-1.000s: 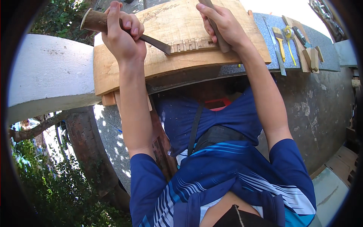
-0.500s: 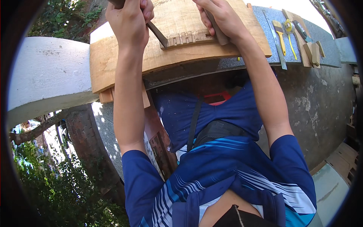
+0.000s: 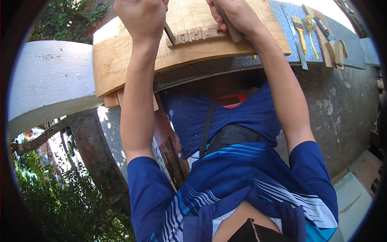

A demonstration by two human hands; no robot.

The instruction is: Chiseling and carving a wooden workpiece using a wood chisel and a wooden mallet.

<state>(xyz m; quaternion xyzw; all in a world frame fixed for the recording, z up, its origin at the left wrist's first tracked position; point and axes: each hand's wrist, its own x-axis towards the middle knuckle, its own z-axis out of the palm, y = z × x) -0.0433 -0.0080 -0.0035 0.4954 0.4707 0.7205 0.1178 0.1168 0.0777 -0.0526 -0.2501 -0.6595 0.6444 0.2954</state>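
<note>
My left hand [image 3: 143, 18] is closed around a chisel whose handle is mostly hidden by the hand and the top edge of the view. The dark steel blade of the chisel [image 3: 170, 34] slants down to the left end of a notched wooden strip [image 3: 199, 35]. That strip, cut with several small recesses, lies on a thick light-brown board [image 3: 121, 66]. Near the strip's right end, my right hand [image 3: 241, 18] is wrapped round a brown wooden handle [image 3: 229, 25]; whatever it belongs to is out of view.
On the speckled blue-grey bench top to the right lie a steel ruler [image 3: 297, 42], a yellow-handled brush [image 3: 299, 32], a tape measure [image 3: 310, 23], a utility knife [image 3: 322, 28] and small wood blocks [image 3: 336, 52]. A white concrete ledge [image 3: 52, 72] adjoins the board's left side.
My left hand has shifted a little right and up, and the chisel blade stands steeper. My right hand keeps its grip on the wooden handle, nearly in place.
</note>
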